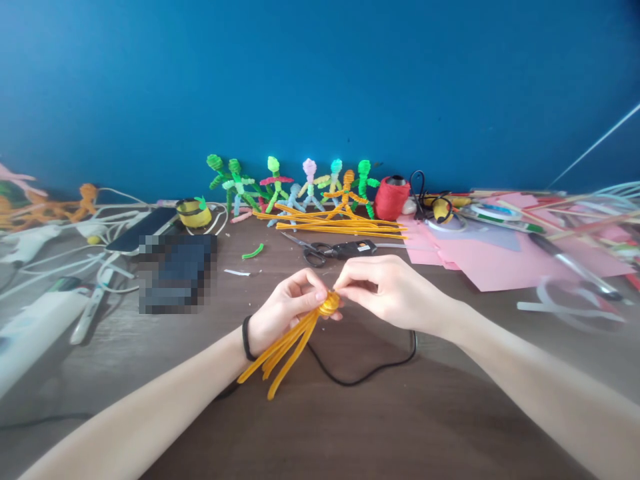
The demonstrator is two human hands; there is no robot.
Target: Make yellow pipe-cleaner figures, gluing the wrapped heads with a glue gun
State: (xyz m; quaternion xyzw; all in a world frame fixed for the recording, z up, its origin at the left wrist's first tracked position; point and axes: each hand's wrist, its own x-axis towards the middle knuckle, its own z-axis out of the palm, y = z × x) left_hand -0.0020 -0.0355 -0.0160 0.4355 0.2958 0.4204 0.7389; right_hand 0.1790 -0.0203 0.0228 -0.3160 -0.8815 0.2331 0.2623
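Note:
My left hand (295,300) grips a bundle of golden-yellow pipe cleaners (287,343) between thumb and fingers. At the bundle's upper end is a wound, rounded coil (329,304); the loose strands fan down past my left wrist. My right hand (385,287) pinches at the coil's top right side, thumb and forefinger together. Whatever strand end sits between those fingertips is mostly hidden. Just behind my hands lie scissors (316,253) and a black glue gun (353,249). Farther back rests a row of unwound yellow pipe cleaners (345,228).
Several pipe-cleaner figures (275,183) stand against the blue wall, beside a red spool (391,199). Pink paper sheets (493,263) and a pen (575,267) lie right. Left are a blurred dark object (183,270), a phone (143,230) and white cables. A black cord (350,383) curves beneath my hands.

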